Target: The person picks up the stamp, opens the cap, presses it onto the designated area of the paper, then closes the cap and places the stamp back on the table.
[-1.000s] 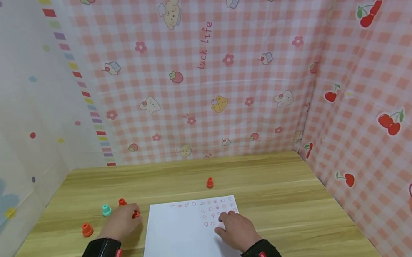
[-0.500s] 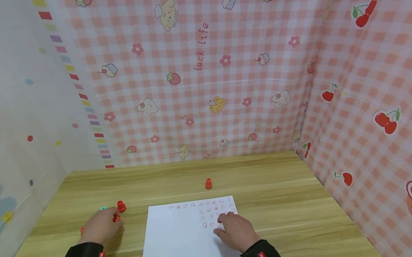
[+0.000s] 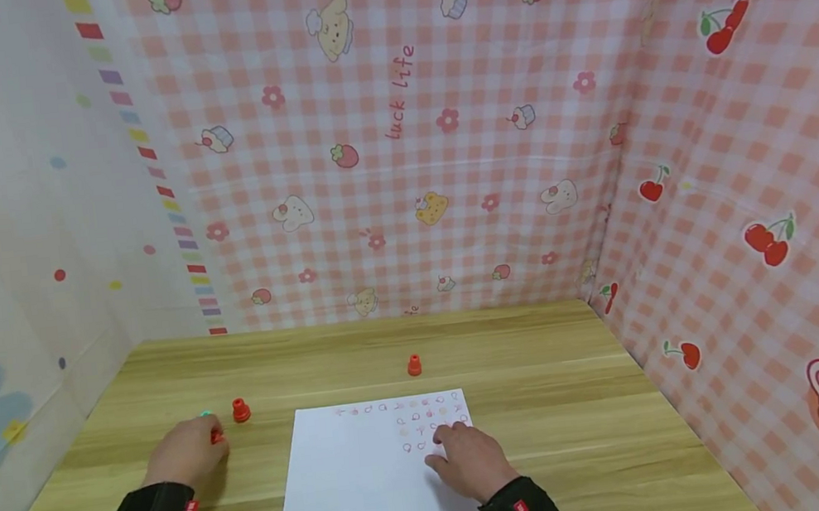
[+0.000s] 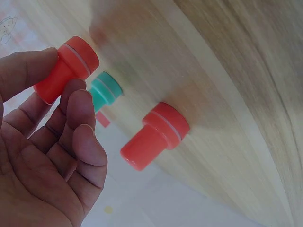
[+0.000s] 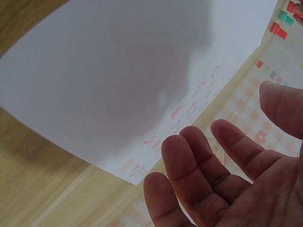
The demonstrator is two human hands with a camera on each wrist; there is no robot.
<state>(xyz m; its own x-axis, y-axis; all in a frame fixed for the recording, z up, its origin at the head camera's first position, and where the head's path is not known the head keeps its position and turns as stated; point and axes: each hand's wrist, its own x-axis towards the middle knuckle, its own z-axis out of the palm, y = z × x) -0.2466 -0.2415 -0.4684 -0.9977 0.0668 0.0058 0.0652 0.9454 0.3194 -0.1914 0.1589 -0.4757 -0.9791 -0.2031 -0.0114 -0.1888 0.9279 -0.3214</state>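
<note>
My left hand (image 3: 185, 454) pinches a red stamp (image 4: 71, 68) between thumb and fingertips, above the left part of the table. In the left wrist view a teal stamp (image 4: 106, 90) stands just past the fingers, and another red stamp (image 4: 156, 135) stands nearer. The head view shows only the teal one's tip; the hand hides the rest and that nearer red stamp. My right hand (image 3: 472, 459) is over the right side of a white sheet of paper (image 3: 352, 495), fingers loosely bent and holding nothing. Rows of small reddish and orange prints (image 3: 429, 413) mark the sheet's upper right.
One red stamp (image 3: 241, 410) stands right of the left hand, and another (image 3: 414, 365) stands behind the paper. The wooden table (image 3: 582, 404) ends at a pink checked cloth (image 3: 393, 240) at back and right, and a white cloth (image 3: 65, 325) at left.
My left hand has moved left with the red stamp, away from the paper, and now covers the teal stamp and the leftmost red one. My right hand stays where it was.
</note>
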